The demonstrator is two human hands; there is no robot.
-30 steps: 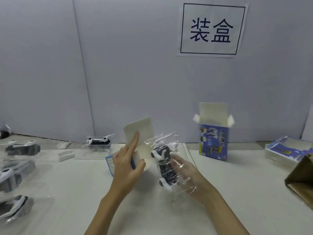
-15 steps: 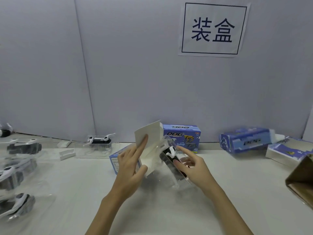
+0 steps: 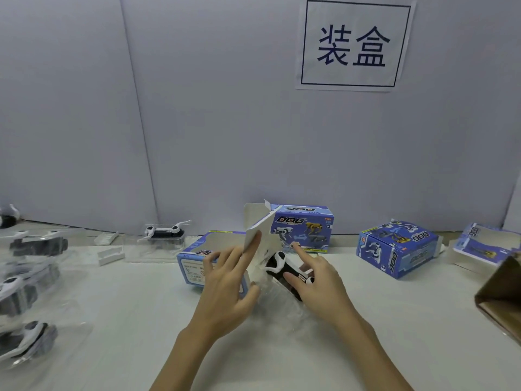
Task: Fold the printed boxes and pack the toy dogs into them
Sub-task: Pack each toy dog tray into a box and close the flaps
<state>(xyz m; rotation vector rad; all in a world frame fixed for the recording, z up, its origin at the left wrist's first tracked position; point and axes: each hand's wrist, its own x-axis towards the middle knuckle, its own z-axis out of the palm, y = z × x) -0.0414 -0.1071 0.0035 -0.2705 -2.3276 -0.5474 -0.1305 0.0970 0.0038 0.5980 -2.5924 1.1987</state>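
A: Boxes?
B: Open box [image 3: 197, 261], centre frame: blue print, plain white flap. Closed box [image 3: 306, 230] behind: blue, white and yellow dogs pictured.
A: Toy dog [image 3: 284, 268]?
B: Black and white, clear wrap.
A: Sign [image 3: 353, 43], upper right?
B: White, dark blue characters.
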